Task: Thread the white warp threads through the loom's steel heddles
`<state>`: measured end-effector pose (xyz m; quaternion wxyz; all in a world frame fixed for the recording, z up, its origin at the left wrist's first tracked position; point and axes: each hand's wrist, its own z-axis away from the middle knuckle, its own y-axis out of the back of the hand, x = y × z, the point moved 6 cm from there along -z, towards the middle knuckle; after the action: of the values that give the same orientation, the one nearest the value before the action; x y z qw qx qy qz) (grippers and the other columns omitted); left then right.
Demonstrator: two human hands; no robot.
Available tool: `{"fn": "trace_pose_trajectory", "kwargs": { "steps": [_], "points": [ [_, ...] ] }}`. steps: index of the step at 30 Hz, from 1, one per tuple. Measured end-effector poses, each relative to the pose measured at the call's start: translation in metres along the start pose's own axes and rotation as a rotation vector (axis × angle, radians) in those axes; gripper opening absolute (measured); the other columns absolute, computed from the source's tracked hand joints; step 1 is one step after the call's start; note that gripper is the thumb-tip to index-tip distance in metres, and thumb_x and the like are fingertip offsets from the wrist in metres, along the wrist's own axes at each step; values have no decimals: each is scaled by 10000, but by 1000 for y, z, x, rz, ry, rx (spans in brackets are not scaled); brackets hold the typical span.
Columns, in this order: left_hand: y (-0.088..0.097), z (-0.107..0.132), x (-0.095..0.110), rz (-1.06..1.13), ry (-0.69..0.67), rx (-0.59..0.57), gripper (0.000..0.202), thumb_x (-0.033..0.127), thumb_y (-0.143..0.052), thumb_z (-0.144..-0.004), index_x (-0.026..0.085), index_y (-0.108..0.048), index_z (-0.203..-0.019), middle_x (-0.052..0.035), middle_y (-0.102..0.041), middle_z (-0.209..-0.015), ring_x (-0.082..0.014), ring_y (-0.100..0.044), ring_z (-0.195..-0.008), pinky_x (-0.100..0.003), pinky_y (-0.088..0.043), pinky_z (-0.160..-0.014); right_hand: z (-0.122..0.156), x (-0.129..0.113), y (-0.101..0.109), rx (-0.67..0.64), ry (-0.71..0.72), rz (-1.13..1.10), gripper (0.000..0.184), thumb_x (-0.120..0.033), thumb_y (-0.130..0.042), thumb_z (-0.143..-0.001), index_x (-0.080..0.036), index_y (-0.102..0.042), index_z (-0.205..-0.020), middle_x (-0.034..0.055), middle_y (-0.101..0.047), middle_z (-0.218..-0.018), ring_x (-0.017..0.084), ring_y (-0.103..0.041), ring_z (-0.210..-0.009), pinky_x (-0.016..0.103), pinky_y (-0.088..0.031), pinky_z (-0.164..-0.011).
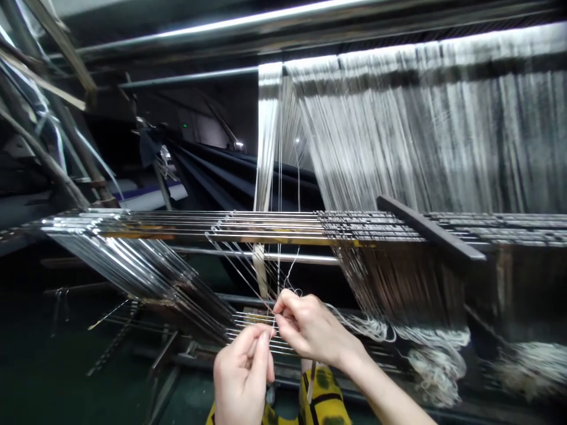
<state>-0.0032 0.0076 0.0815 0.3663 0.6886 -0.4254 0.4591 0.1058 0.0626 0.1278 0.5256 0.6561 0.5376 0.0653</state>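
Note:
My left hand (243, 372) is low in the middle, its fingers pinched together on a thin metal heddle wire (254, 321). Just to its right, my right hand (310, 327) pinches fine white warp threads (280, 248) that run up to the hanging thread sheet (398, 130). Both hands work in front of a loom's rows of metal heddle wires (146, 271), which fan down to the left. A thin tool (312, 378) hangs below my right hand.
Horizontal metal heddle bars (266, 227) cross the frame at mid-height. A dark wooden bar (429, 227) lies diagonally at the right. Bundles of loose white thread ends (434, 354) hang at lower right. Yellow patterned cloth (323, 401) shows beneath my hands.

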Motion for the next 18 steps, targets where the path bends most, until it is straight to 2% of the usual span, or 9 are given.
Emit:
{"fn": "trace_pose_trajectory", "kwargs": {
  "steps": [5,6,8,10,12,14,16,18],
  "points": [
    [4,4,-2,-144,-86,43,187,317,-540,-785,172,-650,-825,41,-468,-448,-106,-435,-393,-211,-340,-415,-6,-2,-2,6,-40,23,82,-122,-467,-767,-197,-436,-779,-74,-418,-520,88,-376,-476,206,-294,-515],
    [4,5,-3,-199,-117,21,185,307,-525,-793,177,-655,-813,34,-475,-461,-108,-435,-401,-211,-339,-419,-5,-2,-3,7,-42,7,83,-120,-468,-765,-196,-438,-776,-74,-420,-523,87,-380,-478,207,-294,-514],
    [2,5,-8,-284,-148,-93,222,295,-476,-819,183,-654,-749,28,-470,-452,-108,-432,-399,-209,-341,-431,0,0,-5,4,-57,-55,76,-122,-464,-780,-194,-451,-796,-78,-412,-519,83,-376,-463,206,-280,-488],
    [3,5,-18,-297,-107,-175,268,300,-440,-837,183,-634,-693,36,-445,-419,-105,-426,-383,-203,-344,-437,10,2,-4,31,-80,-138,80,-139,-464,-810,-193,-486,-865,-82,-384,-515,79,-361,-446,207,-264,-462],
    [7,2,-25,-269,-51,-191,268,309,-435,-842,183,-628,-704,48,-428,-403,-103,-425,-375,-196,-347,-439,20,1,4,141,-81,-239,139,-164,-466,-843,-195,-512,-970,-85,-337,-512,77,-336,-434,207,-259,-443],
    [6,-3,-25,-262,-58,-214,244,301,-445,-840,187,-638,-745,50,-439,-418,-102,-435,-389,-194,-352,-453,27,-2,18,314,-51,-348,190,-173,-433,-883,-202,-518,-1049,-83,-305,-501,78,-332,-422,202,-276,-424],
    [2,-9,-20,-286,-118,-232,232,285,-444,-842,193,-646,-777,47,-459,-439,-103,-452,-409,-196,-360,-479,33,-6,35,446,-23,-397,200,-164,-397,-909,-213,-539,-1040,-53,-387,-546,83,-400,-452,201,-342,-437],
    [-1,-14,-15,-314,-166,-216,225,277,-441,-846,197,-648,-812,44,-474,-458,-105,-470,-425,-199,-369,-500,40,-11,47,461,-29,-410,198,-152,-390,-914,-220,-575,-942,18,-518,-770,86,-492,-523,223,-431,-494]
  ]
}}
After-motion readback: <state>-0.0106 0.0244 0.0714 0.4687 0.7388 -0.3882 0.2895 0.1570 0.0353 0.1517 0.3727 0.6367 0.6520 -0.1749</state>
